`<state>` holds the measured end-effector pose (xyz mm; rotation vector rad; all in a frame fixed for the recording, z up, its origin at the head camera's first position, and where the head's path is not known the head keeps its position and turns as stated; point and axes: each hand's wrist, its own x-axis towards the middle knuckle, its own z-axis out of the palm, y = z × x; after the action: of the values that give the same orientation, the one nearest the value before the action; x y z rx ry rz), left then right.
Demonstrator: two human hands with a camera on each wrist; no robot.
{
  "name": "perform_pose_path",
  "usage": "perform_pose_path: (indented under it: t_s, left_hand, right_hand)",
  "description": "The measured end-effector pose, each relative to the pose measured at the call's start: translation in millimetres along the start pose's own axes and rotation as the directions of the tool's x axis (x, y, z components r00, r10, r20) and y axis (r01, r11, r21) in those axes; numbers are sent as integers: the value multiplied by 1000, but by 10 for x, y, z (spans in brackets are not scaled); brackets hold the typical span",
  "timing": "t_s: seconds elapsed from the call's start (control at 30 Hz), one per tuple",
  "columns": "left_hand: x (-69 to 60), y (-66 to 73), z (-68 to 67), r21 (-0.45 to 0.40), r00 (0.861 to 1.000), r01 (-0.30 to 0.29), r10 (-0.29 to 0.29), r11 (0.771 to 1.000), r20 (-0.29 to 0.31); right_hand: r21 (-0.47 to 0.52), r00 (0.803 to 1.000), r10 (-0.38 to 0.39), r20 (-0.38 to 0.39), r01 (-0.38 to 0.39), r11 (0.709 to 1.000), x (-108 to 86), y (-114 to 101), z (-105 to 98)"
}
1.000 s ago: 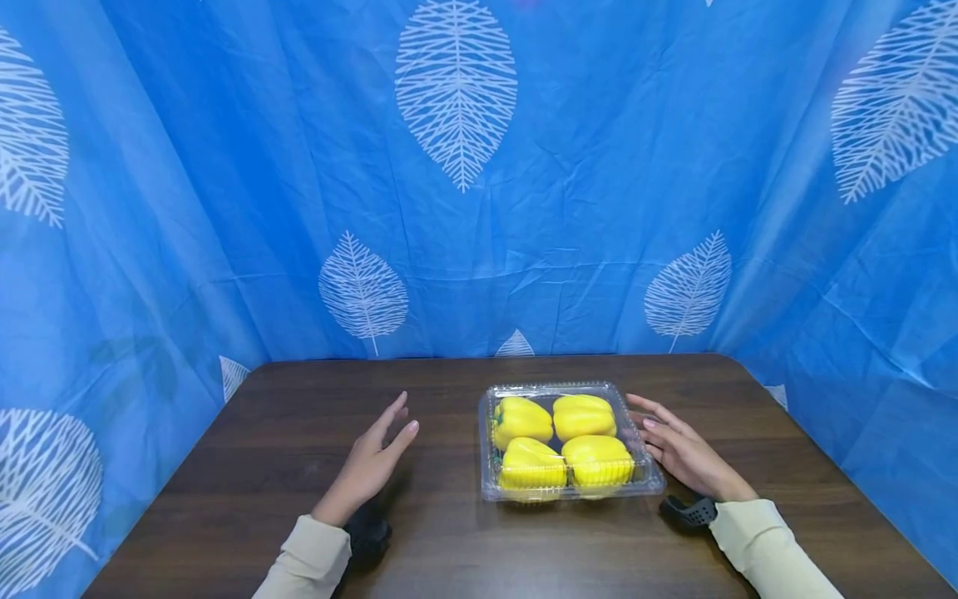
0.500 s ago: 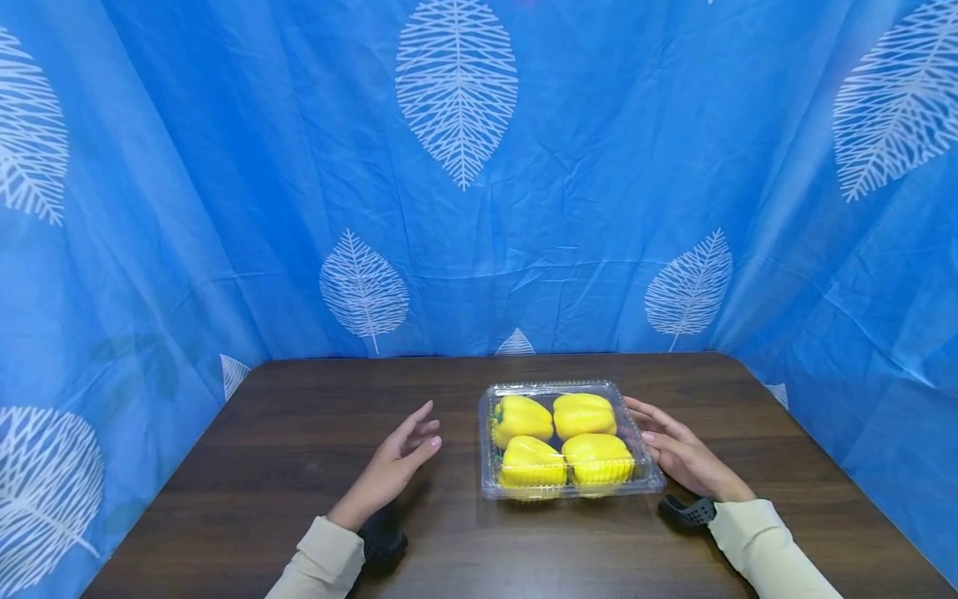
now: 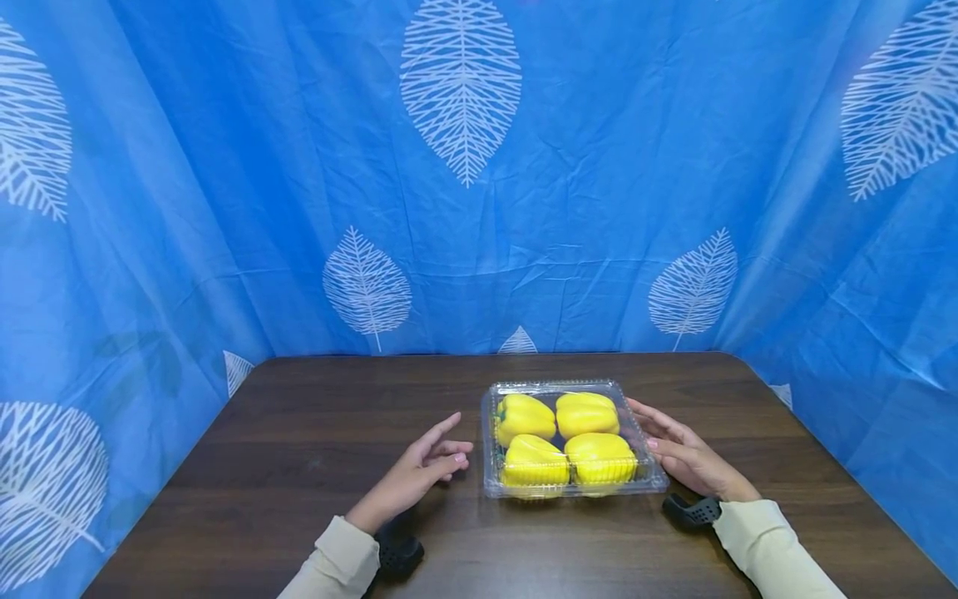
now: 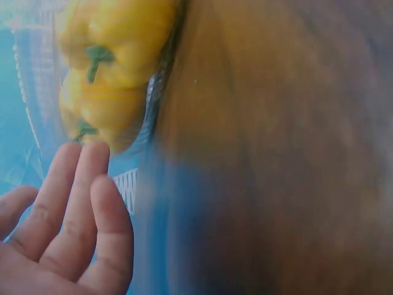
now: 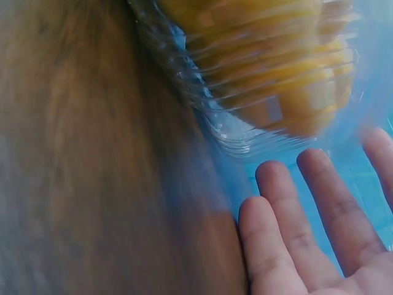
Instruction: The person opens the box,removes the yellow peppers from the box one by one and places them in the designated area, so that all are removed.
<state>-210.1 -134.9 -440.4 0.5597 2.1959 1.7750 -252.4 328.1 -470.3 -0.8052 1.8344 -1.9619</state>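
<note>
Two hands, fingers loosely extended: the nearer right hand (image 3: pixel 694 459), contact unclear, has the clear plastic clamshell (image 3: pixel 490 449) at nine o'clock; the left hand (image 3: pixel 413 478), apart, has it around three. Inside sit four yellow bell peppers (image 3: pixel 600 457).

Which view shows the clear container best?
Head: the whole clear container is in frame, with four yellow peppers visible through it. Left wrist catches a blurred, cropped part with two peppers; right wrist, its ribbed side, cropped at top.
</note>
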Motion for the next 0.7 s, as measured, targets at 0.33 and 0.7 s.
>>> perform_pose_path:
  t_s: [0.33,0.7]
  left_hand:
    - [9,28,125,-150,992,37,-18,988,127]
    - [36,8,231,-235,986,137,-111,962,124]
  right_hand:
    - [8,1000,14,24,-14,1000,-4,8,-34]
    - [3,999,34,11,-34,999,-1,1,-29]
